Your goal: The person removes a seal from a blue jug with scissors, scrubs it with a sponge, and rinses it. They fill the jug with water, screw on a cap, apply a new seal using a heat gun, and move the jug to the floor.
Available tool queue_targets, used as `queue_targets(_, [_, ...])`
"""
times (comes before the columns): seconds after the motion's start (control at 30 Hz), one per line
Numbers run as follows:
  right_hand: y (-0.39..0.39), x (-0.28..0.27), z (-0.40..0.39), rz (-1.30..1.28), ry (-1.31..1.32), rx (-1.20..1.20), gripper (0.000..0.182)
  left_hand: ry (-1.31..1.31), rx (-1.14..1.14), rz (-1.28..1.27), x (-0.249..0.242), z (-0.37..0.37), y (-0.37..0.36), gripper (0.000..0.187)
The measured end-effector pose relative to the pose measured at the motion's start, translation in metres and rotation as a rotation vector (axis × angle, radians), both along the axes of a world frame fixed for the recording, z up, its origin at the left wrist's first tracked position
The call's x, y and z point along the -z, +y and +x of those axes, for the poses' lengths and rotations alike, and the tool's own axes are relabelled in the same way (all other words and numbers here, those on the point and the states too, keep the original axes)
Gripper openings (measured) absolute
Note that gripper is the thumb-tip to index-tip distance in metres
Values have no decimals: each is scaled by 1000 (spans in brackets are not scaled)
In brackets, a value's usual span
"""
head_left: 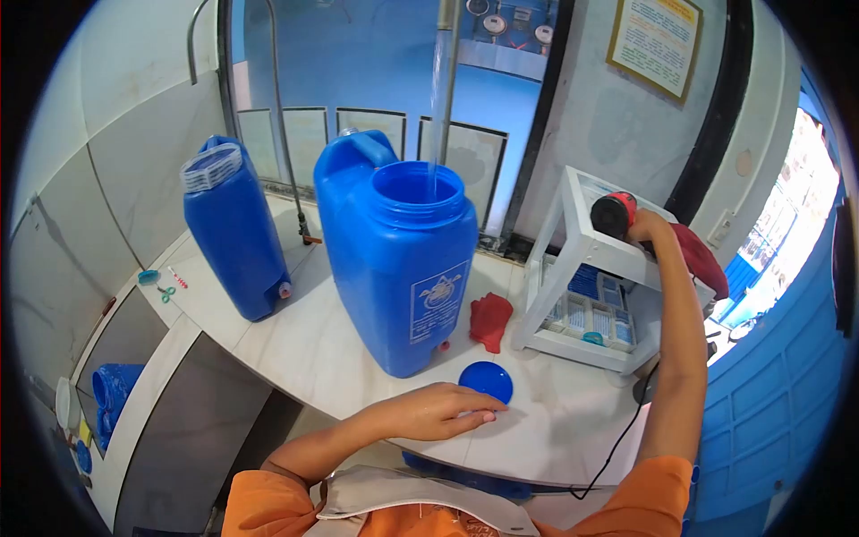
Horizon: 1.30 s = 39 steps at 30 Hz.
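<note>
Water falls in a thin stream from a metal pipe into the open mouth of the big blue container, which stands upright in the middle of the white worktop. How full it is, I cannot tell. On its front side there is a pale printed label, and near its foot a small pink tap.

The left grip is released and holds nothing. Its fingers are loosely stretched beside the near edge of a round blue lid, which lies flat in front of the container; whether they touch the lid is not clear. The right grip is closed on a red and black tool at the top of the white rack. The fingers are partly hidden, and I cannot tell if the tool rests on the rack or is lifted.

Below, the rack contains several small packets. Between the container and the rack lies a red cloth. To the left of the big container stands a second blue container, with a pale cover over its top. Farther left, on the worktop, there are green scissors.
</note>
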State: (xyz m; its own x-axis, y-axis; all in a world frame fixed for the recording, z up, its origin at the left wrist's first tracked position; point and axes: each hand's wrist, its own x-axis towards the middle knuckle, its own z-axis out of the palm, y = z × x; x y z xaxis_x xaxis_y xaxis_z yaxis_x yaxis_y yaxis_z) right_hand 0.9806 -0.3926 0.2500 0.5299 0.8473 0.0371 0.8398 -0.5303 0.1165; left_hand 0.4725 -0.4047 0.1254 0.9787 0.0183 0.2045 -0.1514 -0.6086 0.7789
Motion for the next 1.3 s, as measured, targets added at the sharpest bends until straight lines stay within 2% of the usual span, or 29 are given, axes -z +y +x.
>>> queue_targets(0.07, [-14,0,-20,135,-80,134,32,-18,-24,-5,-4,-32,7,31])
queue_targets(0.13, [-38,-19,-47,249,-133,163,28,-60,-46,-20,-18,-70,20,29])
queue_targets(0.2, [-75,-29,-55,464,-94,27,27,-63,-111,-109,-34,-116,42,26])
queue_targets(0.23, [-101,-28,-69,500,-269,-141,28,-114,-181,-76,-49,-140,55,24])
queue_targets(0.27, [-127,-35,-133,780,-81,-176,35,-279,-254,2,-59,-162,72,23])
queue_targets(0.3, [-160,-24,-135,880,-18,-46,25,-363,-340,57,-69,-186,95,24])
queue_targets(0.33, [-198,-9,-129,863,269,224,27,-435,-477,134,-87,-208,115,26])
queue_targets(0.37, [-230,12,-148,972,296,285,24,-555,-585,124,-103,-226,135,30])
queue_targets(0.4, [-257,29,-184,1130,545,198,25,-657,-734,107,-117,-240,157,32])
queue_targets(0.43, [-272,57,-217,1261,516,132,22,-705,-853,288,-133,-257,187,35])
queue_targets(0.47, [-304,79,-232,1129,671,99,32,-715,-947,333,-147,-270,214,36])
queue_targets(0.53, [-282,92,-353,1202,740,-130,39,-705,-1011,501,-160,-294,280,46])
queue_targets(0.57, [-273,103,-395,1212,818,-172,44,-699,-1003,501,-155,-305,313,46])
queue_targets(0.63, [-242,121,-469,1250,944,-217,51,-678,-1266,728,-128,-320,375,73])
queue_targets(0.67, [-219,126,-497,1209,1086,-330,49,-681,-1254,733,-109,-324,395,73])
queue_targets(0.7, [-202,141,-516,1264,1110,-334,50,-690,-1208,532,-86,-325,411,85])
queue_targets(0.73, [-173,152,-541,1336,1268,-338,50,-691,-1153,332,-69,-328,419,98])
queue_targets(0.77, [-148,150,-563,1303,1393,-336,50,-712,-1146,321,-59,-328,418,104])
queue_targets(0.83, [-93,136,-600,1254,1565,-380,54,-741,-1080,256,-49,-325,419,102])
queue_targets(0.93, [-20,132,-630,1305,1628,-438,50,-764,-1088,198,-45,-321,419,99])
queue_targets(1.0, [18,121,-643,1277,1724,-468,42,-719,-1189,196,-49,-322,411,94])
queue_targets(1.2, [83,98,-653,1154,1839,-398,31,-588,-1230,199,-57,-330,407,88])
queue_targets(1.3, [97,92,-653,1125,1909,-400,29,-694,-1258,297,-54,-328,408,77])
